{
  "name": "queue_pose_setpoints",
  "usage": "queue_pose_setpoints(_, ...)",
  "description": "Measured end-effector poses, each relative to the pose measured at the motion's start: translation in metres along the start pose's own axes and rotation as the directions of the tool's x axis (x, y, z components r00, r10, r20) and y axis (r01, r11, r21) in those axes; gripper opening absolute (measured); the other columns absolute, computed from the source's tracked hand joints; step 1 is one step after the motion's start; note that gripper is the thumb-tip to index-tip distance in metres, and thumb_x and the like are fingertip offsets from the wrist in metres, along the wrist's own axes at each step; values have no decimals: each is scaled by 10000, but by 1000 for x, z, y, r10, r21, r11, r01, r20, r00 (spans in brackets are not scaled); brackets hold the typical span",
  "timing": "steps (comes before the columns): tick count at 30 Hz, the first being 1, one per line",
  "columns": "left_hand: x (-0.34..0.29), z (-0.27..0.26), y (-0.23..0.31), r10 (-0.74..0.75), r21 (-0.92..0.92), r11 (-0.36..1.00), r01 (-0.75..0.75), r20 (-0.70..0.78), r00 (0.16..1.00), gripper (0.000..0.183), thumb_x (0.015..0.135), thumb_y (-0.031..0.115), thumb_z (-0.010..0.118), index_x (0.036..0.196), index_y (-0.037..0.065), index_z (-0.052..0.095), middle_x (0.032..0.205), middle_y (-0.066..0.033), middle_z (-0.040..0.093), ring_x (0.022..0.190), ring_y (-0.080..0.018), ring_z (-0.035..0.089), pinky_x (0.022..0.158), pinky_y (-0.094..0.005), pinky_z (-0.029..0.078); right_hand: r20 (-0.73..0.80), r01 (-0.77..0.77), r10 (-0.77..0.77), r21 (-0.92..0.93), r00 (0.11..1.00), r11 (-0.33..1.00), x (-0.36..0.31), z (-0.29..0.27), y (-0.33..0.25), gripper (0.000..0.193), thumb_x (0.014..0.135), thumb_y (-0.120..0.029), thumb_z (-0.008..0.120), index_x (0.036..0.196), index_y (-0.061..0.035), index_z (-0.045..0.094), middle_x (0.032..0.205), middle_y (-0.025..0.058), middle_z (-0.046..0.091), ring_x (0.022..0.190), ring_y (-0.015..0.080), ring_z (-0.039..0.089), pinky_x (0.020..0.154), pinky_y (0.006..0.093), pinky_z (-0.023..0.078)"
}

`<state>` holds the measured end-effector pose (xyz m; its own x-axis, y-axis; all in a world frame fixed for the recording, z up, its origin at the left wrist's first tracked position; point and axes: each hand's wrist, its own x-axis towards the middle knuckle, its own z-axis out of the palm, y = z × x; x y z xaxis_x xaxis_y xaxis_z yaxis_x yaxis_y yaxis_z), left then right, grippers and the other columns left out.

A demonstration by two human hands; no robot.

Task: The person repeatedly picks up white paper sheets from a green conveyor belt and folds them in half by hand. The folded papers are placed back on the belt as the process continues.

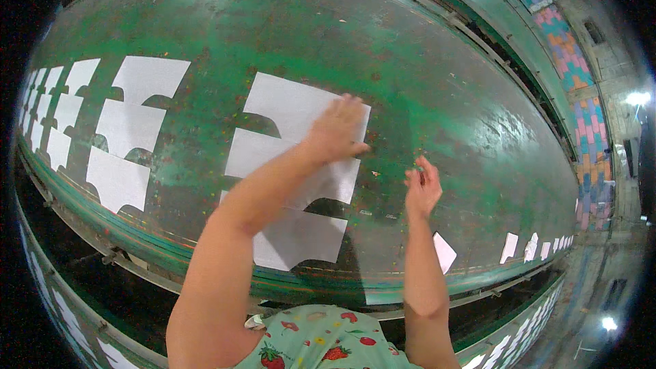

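My left hand (336, 128) lies flat, fingers stretched out, on the upper right part of a white cut fabric panel (280, 99). Two more white panels lie below it in a column, a middle one (256, 154) and a near one (304, 240), with curved notches along their edges. My left forearm crosses over them and hides part of both. To the right, my right hand (424, 190) is over the green table (396, 116), its fingers loosely curled and apart. Nothing shows in it. A small white piece (444, 253) lies beside my right forearm.
Further left, similar white panels (130, 126) lie in columns along the table. Several small white pieces (509, 248) line the near edge at right. A rail (506, 48) runs along the far side. Below the near edge, another green table holds white pieces (75, 321).
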<state>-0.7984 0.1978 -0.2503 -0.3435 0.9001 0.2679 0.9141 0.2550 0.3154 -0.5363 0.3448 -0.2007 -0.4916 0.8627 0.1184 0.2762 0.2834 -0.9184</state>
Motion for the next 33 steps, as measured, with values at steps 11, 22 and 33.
queue_pose_setpoints(11,-136,-118,-89,-648,242,744,622,35,761,962,1042,626,624,1705,-6,332,1799,-235,287,1673,-463,219,1355,-620,154,210,221,-75,-863,975,454,-83,-256,66,348,950,-278,798,1218,-58,759,1341,219,701,1294,448,623,1102,558,516)
queue_pose_setpoints(22,-189,-51,188,-187,-19,982,187,0,982,838,941,330,840,1639,51,469,1765,-243,358,1646,-467,289,1335,-605,233,388,243,88,-720,917,650,-105,-300,65,223,906,-245,813,945,-53,706,997,153,728,992,401,717,900,533,569)
queue_pose_setpoints(33,-133,21,415,71,-784,459,417,501,863,418,953,152,881,1304,0,711,1234,-98,771,1113,-168,728,1008,-368,587,512,330,-304,42,803,943,-210,-355,47,337,879,-109,828,1179,0,720,997,198,754,866,307,740,782,402,573)
